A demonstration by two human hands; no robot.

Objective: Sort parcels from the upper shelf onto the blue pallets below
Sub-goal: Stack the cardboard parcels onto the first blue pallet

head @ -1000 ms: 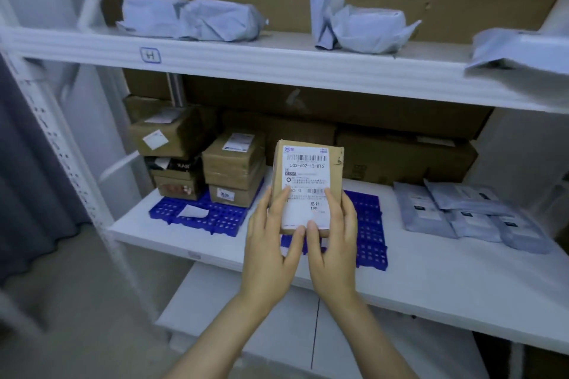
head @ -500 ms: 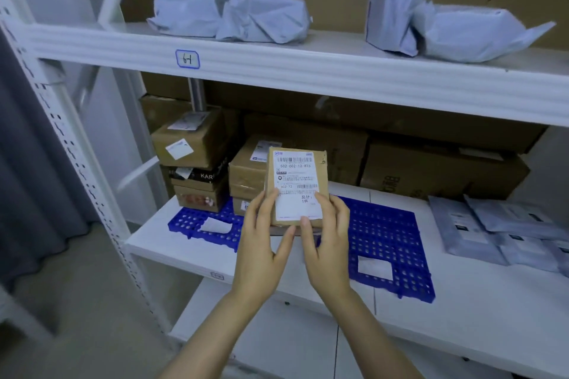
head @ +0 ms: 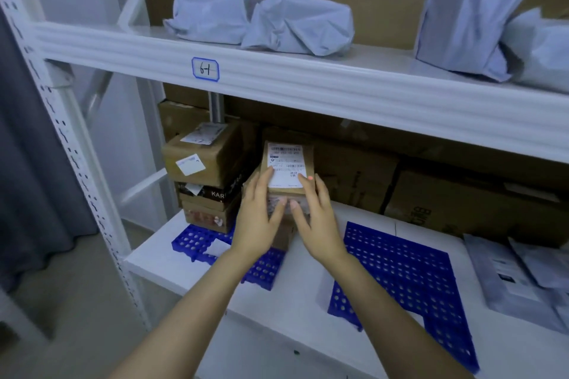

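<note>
Both hands are clamping the small box (head: 288, 168) from its near end, the left hand (head: 257, 221) and the right hand (head: 318, 220) lying close together, fingers spreading over the labelled top and thumbs pressing the front face. The small box is sitting straight ahead of the hands, its long axis running away from the person toward the back of the lower shelf (head: 295, 311). It is hanging on or just above a short pile of boxes (head: 281, 241) on the left blue pallet (head: 261, 271); whether it is bearing down yet I cannot tell. Neither hand is nearer, so letting go is probably a matter of both drawing back toward the front edge together.

A taller stack of boxes (head: 206, 169) is standing at the back left corner. The right blue pallet (head: 400, 271) is lying mostly bare toward the front edge, flat grey mailers (head: 517, 277) are lying by the right edge and large cartons (head: 462, 194) are lining the back. Grey bags (head: 298, 24) are waiting on the upper shelf (head: 308, 92), and a dark curtain (head: 34, 163) is hanging at the left
</note>
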